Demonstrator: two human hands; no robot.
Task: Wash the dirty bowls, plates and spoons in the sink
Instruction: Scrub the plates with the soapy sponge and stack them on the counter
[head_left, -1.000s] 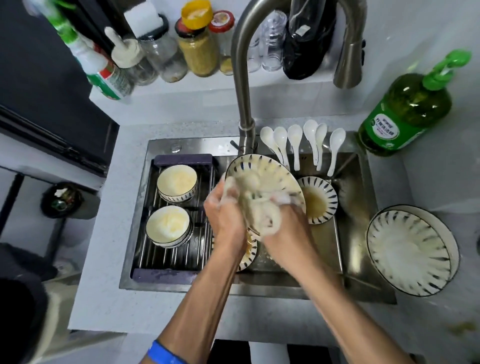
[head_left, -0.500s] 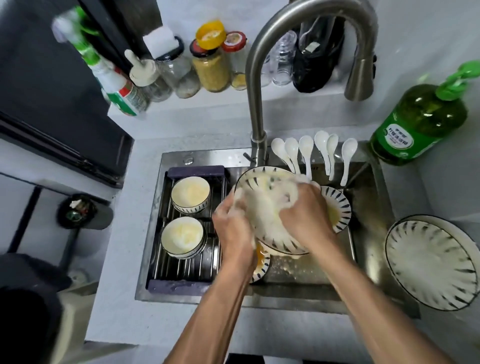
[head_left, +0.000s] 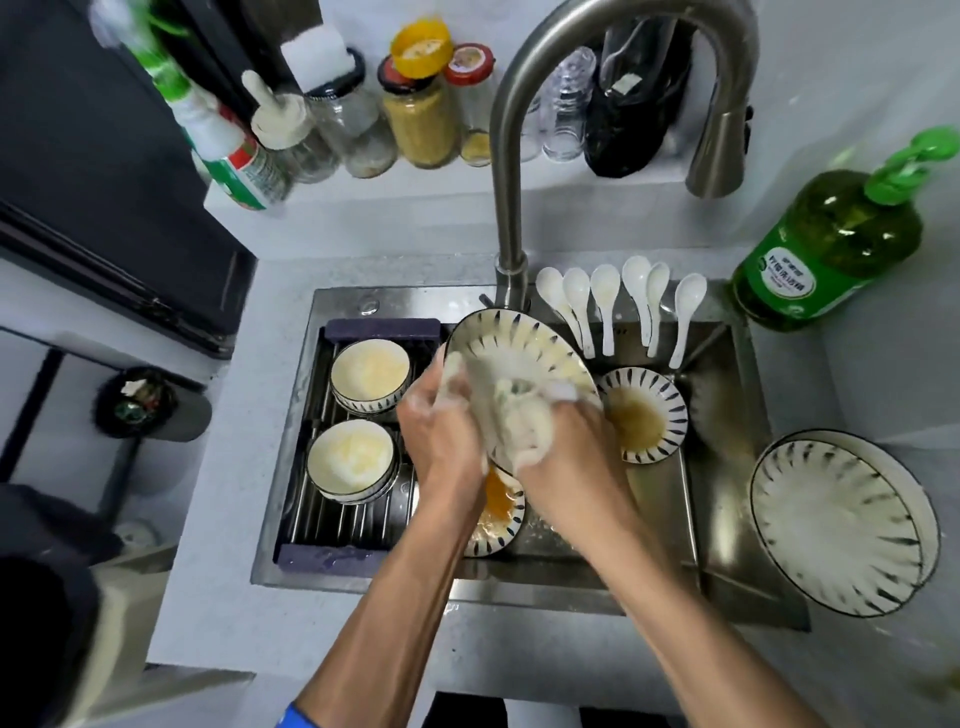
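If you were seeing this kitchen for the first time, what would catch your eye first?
Two soapy hands meet over the sink: the left hand holds a striped plate while the right hand grips a foamy cloth against it. Six white spoons line the sink's back edge, and a green soap bottle stands at the right.

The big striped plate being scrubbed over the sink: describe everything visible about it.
The plate looks like glazed ceramic, cream inside with dark dashes radiating round the rim. It is held tilted over the sink, its face toward the camera and its upper rim near the faucet base. The left hand grips its left edge; the right hand presses a sudsy white cloth against its face. Its lower part is hidden behind the hands and cloth, and suds film the visible surface.
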